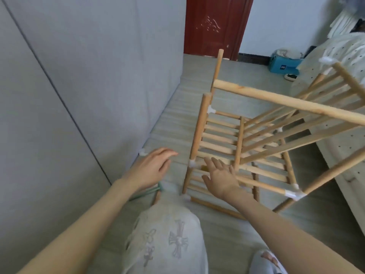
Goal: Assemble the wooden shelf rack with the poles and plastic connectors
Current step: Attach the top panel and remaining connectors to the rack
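The wooden rack (246, 143) stands on the floor (173, 123) in front of the person, partly built, its white plastic connectors (192, 163) joining the poles. The right hand (221, 175) hovers over the rack's near slats, fingers spread, gripping nothing. The left hand (152, 167) hangs left of the rack, fingers relaxed and empty. A bed (335, 56) lies right of the rack.

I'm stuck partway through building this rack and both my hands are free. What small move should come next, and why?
Probably reach the left hand to the loose white connector on the floor by the wall. Both hands are open and hold nothing, the right hand hovers over the rack's slats, and two upright poles end bare.
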